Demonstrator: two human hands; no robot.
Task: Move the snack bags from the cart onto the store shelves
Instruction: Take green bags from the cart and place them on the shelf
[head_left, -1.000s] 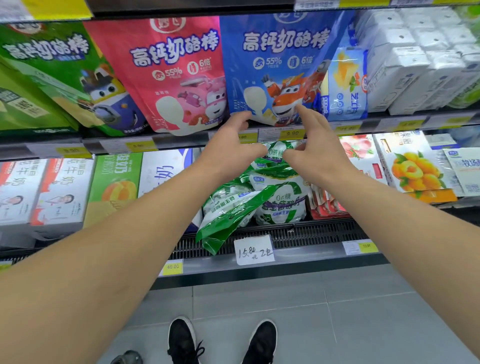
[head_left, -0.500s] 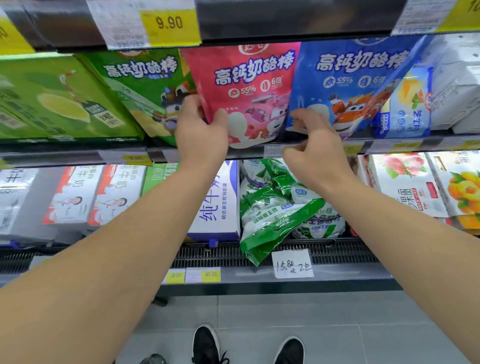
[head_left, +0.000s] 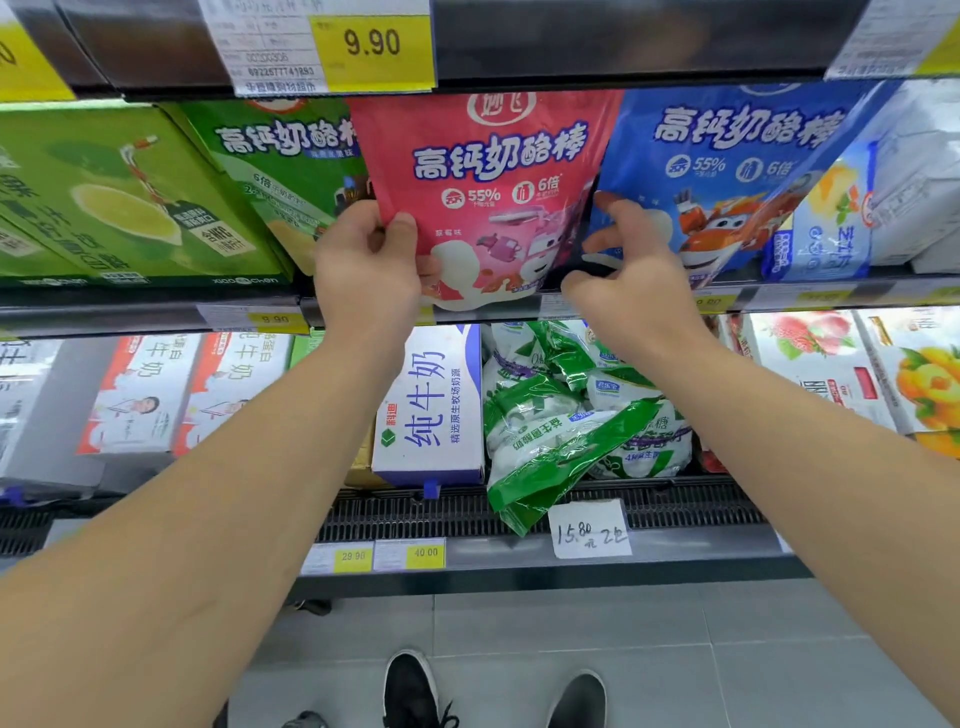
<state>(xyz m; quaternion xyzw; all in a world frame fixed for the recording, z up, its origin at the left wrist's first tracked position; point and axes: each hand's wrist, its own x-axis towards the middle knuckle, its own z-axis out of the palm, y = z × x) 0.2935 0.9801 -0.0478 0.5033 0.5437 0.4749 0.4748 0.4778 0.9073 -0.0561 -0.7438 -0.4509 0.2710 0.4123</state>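
Pink snack bag stands upright on the middle shelf, between a green bag on its left and a blue bag on its right. Left hand pinches the pink bag's lower left edge, thumb on the front face, fingers behind. Right hand is at the bag's lower right edge, fingers loosely curled and reaching into the gap beside the blue bag; cannot tell whether it grips anything. Below: milk carton, green-and-white pouches.

Shelf — red bag, blue bag
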